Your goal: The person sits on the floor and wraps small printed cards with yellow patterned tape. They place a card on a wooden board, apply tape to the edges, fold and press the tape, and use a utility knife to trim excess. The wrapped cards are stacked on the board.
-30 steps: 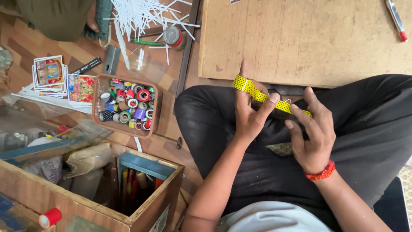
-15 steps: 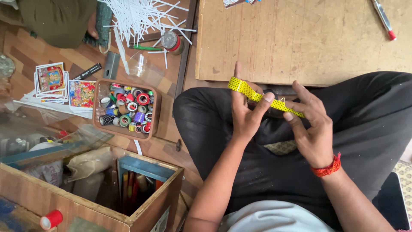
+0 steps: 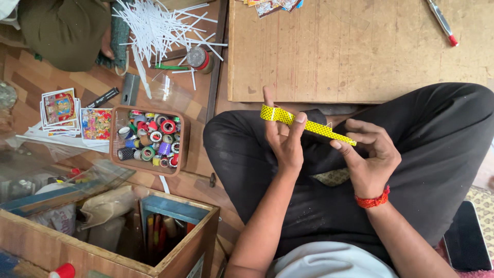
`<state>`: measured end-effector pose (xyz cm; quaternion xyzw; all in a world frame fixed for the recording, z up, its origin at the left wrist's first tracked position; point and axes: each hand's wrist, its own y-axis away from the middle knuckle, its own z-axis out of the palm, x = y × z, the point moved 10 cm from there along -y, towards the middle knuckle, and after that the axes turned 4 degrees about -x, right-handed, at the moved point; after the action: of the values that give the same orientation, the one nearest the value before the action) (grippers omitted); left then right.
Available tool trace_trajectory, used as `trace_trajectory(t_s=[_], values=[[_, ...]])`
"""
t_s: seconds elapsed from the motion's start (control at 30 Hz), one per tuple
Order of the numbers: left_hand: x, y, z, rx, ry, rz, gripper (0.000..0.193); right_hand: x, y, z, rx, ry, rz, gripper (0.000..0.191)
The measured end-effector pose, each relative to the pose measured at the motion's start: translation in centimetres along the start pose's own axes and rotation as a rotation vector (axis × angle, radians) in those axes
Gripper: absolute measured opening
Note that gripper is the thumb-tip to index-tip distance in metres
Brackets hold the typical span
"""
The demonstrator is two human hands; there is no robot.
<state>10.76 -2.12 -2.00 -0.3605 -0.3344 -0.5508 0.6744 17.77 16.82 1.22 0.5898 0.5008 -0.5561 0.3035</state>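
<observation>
A narrow yellow strip with black dots (image 3: 314, 126) stretches over my lap between both hands. My left hand (image 3: 282, 141) pinches its left part between thumb and fingers, index finger pointing up toward the board. My right hand (image 3: 371, 157), with a red thread around the wrist, holds the strip's right end with its fingertips. I sit cross-legged in black trousers (image 3: 242, 154).
A wooden board (image 3: 334, 51) lies ahead, with a red-capped pen (image 3: 441, 21) on it. On the left are a tray of coloured tape rolls (image 3: 149, 140), white sticks (image 3: 154, 25), picture cards (image 3: 62, 107) and an open wooden box (image 3: 175, 242). Another person (image 3: 62, 31) sits top left.
Both hands keep hold of the strip, which sits a little lower and further left in view. The grip looks the same.
</observation>
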Motion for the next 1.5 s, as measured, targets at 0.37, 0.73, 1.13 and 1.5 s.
trace_trajectory(t_s=[0.37,0.73,1.13,1.5], values=[[0.4,0.4,0.4,-0.057,-0.120,-0.051,0.090,-5.9,-0.4,2.3,-0.209,0.417,-0.370,0.034],[-0.6,1.4,-1.4,-0.182,-0.111,-0.111,0.118,-8.2,-2.7,5.8,-0.442,0.691,-0.347,0.028],[-3.1,1.7,-2.8,-0.207,-0.122,-0.124,0.130,-8.7,-4.2,8.7,-0.803,0.612,-0.317,0.058],[-3.2,1.5,-2.7,-0.187,-0.083,-0.133,0.130,-8.3,-4.3,6.9,-0.630,0.579,-0.271,0.025]])
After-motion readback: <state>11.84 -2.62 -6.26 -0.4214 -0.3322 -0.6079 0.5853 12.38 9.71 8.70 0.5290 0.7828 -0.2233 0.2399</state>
